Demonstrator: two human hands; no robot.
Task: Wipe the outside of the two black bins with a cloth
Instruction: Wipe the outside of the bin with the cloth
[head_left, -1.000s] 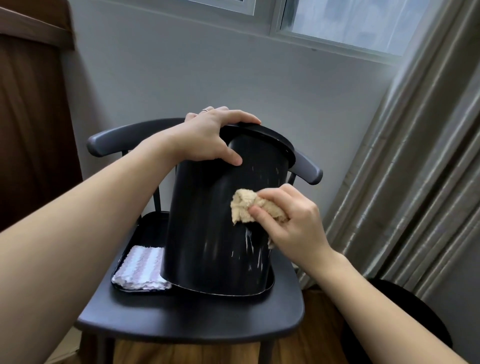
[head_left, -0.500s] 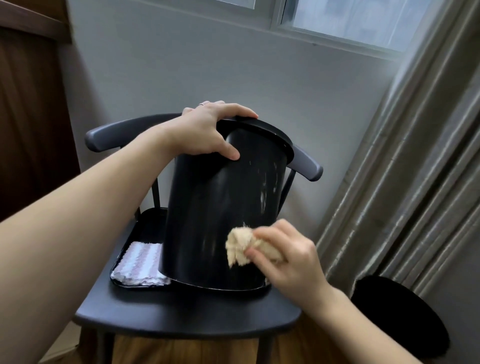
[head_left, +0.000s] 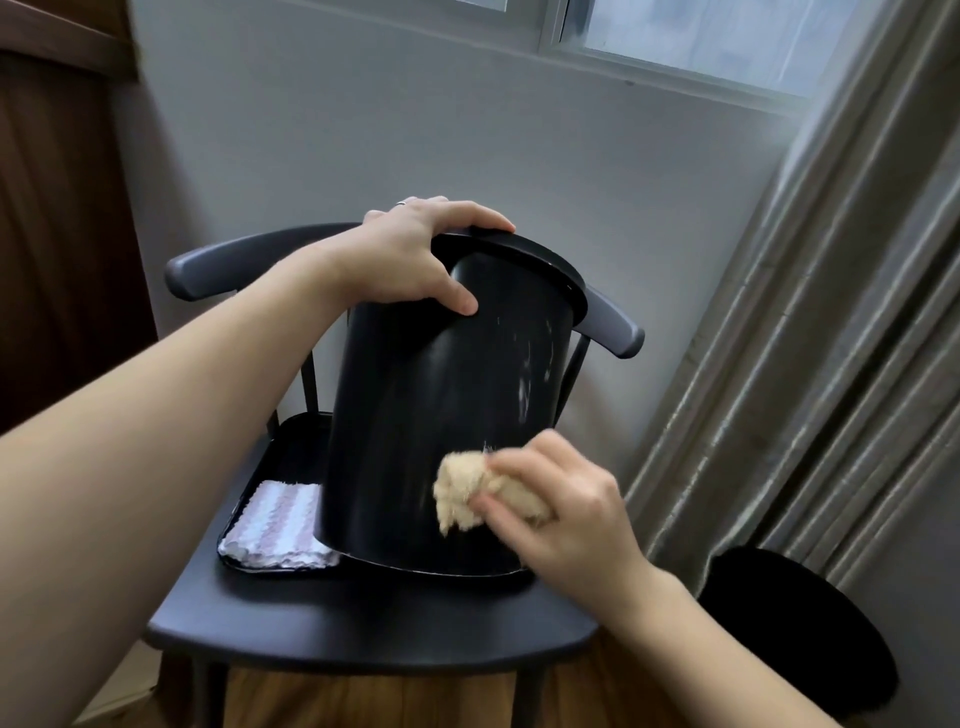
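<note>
Head view: I'm mid-wipe on the first bin (head_left: 441, 415), which stands in a tray (head_left: 270, 558) on the chair (head_left: 363, 639) and leans a little toward the window side. My left hand (head_left: 410, 260) clamps its rim, fingers curled over the top edge, thumb pressed on the wall. My right hand (head_left: 561, 499) pinches the bunched tan cloth (head_left: 462, 493) between thumb and fingertips and holds it against the lower right of the wall, close above the base. Pale streaks show higher up on that side, so I judge the next move is a stroke back up across them, then a turn of the bin under my left hand. The second bin (head_left: 795, 629) waits on the floor by the curtain (head_left: 810, 338), untouched. A striped towel (head_left: 278, 525) lies in the tray just beside the first bin.

Against a second ago, the cloth has travelled from mid-wall down to near the base; the left-hand grip is unchanged.
</note>
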